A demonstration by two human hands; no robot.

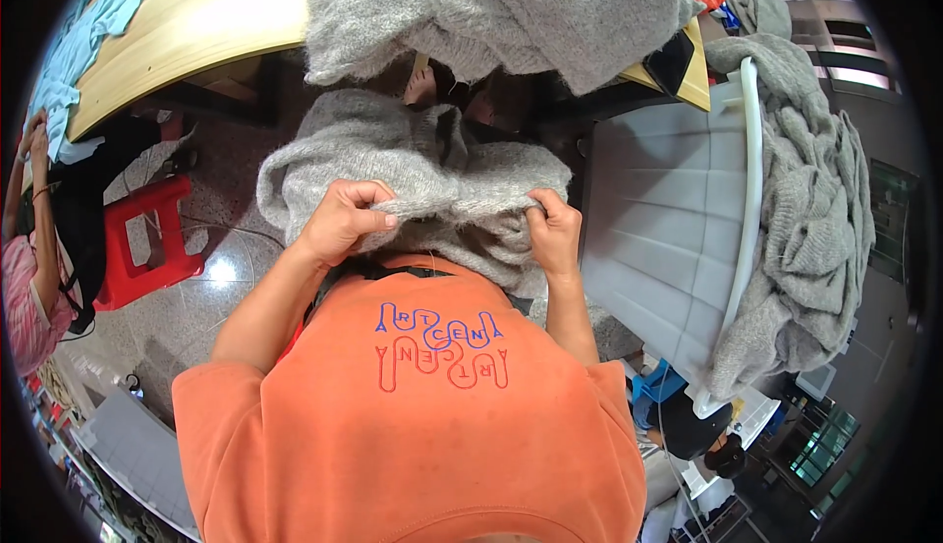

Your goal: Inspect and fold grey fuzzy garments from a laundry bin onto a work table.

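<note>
Centre of frame: left hand point(344, 217) and right hand point(553, 233) both closed, each pinching a fold of the grey sweater point(413, 165) in the lap. More grey knitwear point(815, 238) heaped at right.

Single head-worn fisheye view, looking steeply down over the wearer's chest, close above both hands at centre, table edge toward twelve o'clock, floor toward eight o'clock

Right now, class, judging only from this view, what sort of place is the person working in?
Probably a garment or knitwear workshop. Both hands, left hand and right hand, grip a grey knitted garment; more grey knits hang over a white bin and a wooden worktable.
</note>
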